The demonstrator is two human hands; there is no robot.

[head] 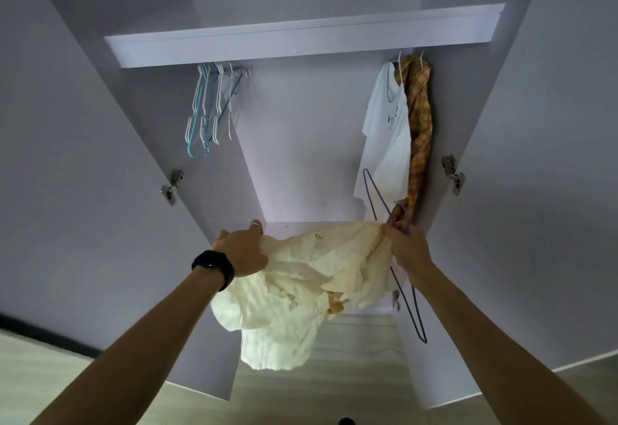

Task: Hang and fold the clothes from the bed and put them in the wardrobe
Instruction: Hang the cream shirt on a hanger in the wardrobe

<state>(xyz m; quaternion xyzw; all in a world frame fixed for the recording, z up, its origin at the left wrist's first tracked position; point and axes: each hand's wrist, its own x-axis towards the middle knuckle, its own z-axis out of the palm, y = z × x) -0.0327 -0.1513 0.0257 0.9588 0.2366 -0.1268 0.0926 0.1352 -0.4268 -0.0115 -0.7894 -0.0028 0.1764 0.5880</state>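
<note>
The right hand [406,247] is closed tight on two things at once: one edge of a cream garment [301,290] and the wire of a purple hanger [380,195], pinched together in the fist. One part of the hanger sticks up past the knuckles and another hangs down below the wrist. The left hand [240,250] grips the garment's other edge; its back faces up, most of the fingers are hidden in the cloth, and one finger with a ring [255,224] points ahead. A black watch [214,265] sits on that wrist. Between the two hands the garment is bunched and crumpled, and its bulk sags down in loose folds in front of the wardrobe's [301,140] open front, off any rail or shelf. Just behind the right hand, at the right end of the hanging space, a white T-shirt [388,130] and a plaid cloth [419,116] hang side by side, touching, with the plaid one nearest the side wall. Over at the left end a cluster of bare hangers [210,106], white and blue, hangs well apart from them. A shelf [301,40] runs across above all this. Both doors stand wide open, the left door [83,157] and the right door [535,157], hinges showing. Pale floor [351,374] lies below the garment.
</note>
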